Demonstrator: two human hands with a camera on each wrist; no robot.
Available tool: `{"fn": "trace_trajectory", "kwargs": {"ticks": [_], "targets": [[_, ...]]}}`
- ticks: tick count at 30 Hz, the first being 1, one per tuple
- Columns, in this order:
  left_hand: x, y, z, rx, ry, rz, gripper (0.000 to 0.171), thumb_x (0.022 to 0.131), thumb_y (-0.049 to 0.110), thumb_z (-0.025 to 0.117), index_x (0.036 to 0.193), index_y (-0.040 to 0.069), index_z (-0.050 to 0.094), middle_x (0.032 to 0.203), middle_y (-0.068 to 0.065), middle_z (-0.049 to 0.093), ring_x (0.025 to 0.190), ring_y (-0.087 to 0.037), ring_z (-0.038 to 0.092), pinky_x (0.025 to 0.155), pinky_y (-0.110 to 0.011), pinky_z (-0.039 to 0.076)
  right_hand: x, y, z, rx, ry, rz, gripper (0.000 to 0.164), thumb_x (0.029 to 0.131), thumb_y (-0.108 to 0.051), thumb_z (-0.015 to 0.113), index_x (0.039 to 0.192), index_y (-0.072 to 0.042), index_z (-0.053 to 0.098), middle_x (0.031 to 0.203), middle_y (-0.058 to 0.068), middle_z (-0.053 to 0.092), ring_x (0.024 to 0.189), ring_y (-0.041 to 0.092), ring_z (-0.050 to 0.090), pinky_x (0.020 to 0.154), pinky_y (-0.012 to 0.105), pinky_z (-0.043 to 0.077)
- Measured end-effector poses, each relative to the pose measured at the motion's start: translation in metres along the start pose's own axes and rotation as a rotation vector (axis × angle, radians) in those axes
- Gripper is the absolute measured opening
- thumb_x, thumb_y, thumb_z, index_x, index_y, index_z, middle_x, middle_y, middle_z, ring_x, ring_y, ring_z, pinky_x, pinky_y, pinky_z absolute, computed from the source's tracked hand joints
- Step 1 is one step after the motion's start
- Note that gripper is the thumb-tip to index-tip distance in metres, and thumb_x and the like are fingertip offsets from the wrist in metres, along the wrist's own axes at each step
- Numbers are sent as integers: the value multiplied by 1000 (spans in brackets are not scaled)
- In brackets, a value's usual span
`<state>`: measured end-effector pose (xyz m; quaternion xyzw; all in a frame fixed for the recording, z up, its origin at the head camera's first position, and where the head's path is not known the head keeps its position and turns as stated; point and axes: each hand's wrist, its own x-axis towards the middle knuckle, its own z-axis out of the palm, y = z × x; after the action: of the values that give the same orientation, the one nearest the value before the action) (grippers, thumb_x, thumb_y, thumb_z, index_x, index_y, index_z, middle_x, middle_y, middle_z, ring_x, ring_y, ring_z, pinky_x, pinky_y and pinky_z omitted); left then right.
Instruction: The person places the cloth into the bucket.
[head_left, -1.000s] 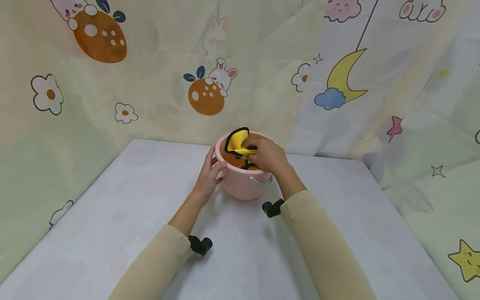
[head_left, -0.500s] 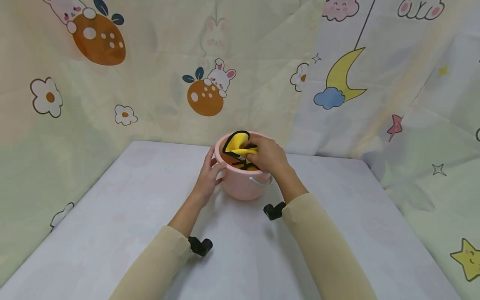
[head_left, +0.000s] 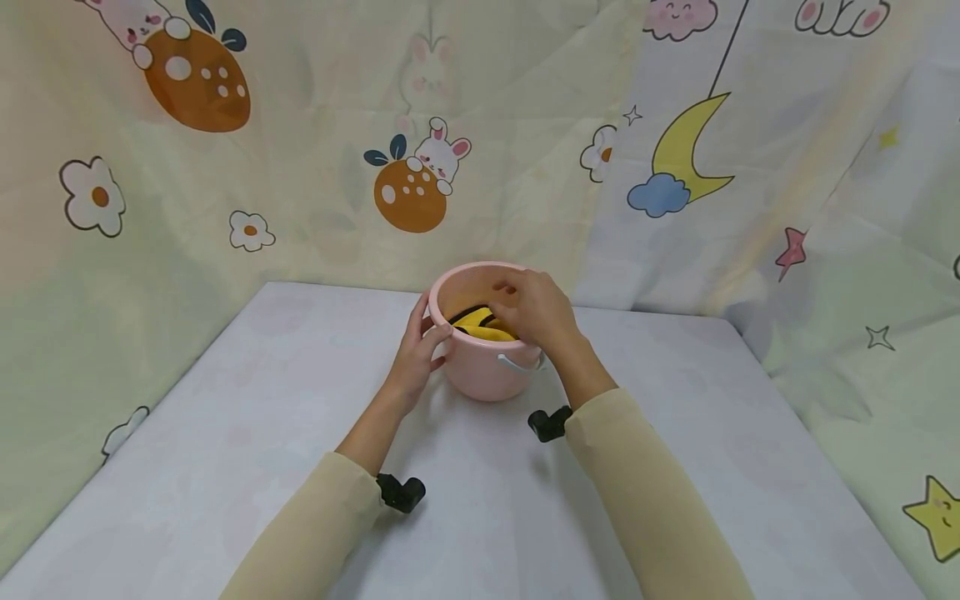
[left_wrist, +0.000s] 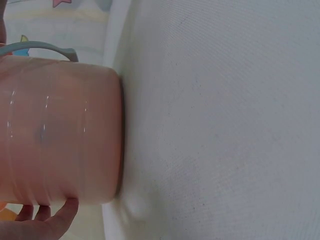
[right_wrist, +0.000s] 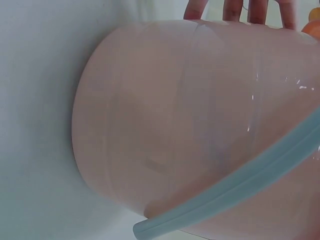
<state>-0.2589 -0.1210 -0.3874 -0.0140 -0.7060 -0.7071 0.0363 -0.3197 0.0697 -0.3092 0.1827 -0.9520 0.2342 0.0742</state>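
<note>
A pink bucket (head_left: 487,375) stands upright on the table, its light blue-grey handle (right_wrist: 250,177) hanging down the side. Inside lies a yellow cloth (head_left: 487,332) with black edging, just below the rim; its lower part is hidden by the wall. My left hand (head_left: 411,350) holds the bucket's left side, thumb by the rim and fingers (left_wrist: 62,217) against the wall. My right hand (head_left: 536,308) hangs over the right part of the opening, above the cloth, its fingers loosely bent with nothing between them. The right wrist view shows the bucket's wall, not the right hand.
The white table (head_left: 225,400) reaches back to a fabric backdrop (head_left: 315,150) printed with rabbits, flowers and a moon, close behind the bucket. A black wrist mount (head_left: 401,492) sits by the left sleeve and another black mount (head_left: 549,423) by the right.
My right hand has let go of the yellow cloth, which has dropped from above the rim into the bucket. The left hand and the bucket have stayed in place.
</note>
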Motion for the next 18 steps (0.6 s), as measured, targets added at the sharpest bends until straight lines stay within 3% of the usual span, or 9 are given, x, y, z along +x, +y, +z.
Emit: {"fn": "trace_trajectory", "kwargs": {"ticks": [10, 18], "targets": [[0, 0, 0, -4, -10, 0, 76, 97, 40, 55, 162, 44, 17, 163, -3, 30, 147, -30, 36, 113, -66, 36, -2, 3, 1, 37, 33, -7, 30, 98, -30, 67, 124, -17, 72, 118, 5, 71, 108, 26, 64, 98, 44, 55], [0, 4, -2, 30, -14, -8, 77, 97, 41, 56, 163, 43, 17, 163, -2, 31, 146, -29, 36, 112, -64, 39, -8, 9, 2, 96, 203, -92, 28, 98, -18, 58, 120, -11, 74, 110, 8, 70, 97, 27, 59, 89, 42, 55]]}}
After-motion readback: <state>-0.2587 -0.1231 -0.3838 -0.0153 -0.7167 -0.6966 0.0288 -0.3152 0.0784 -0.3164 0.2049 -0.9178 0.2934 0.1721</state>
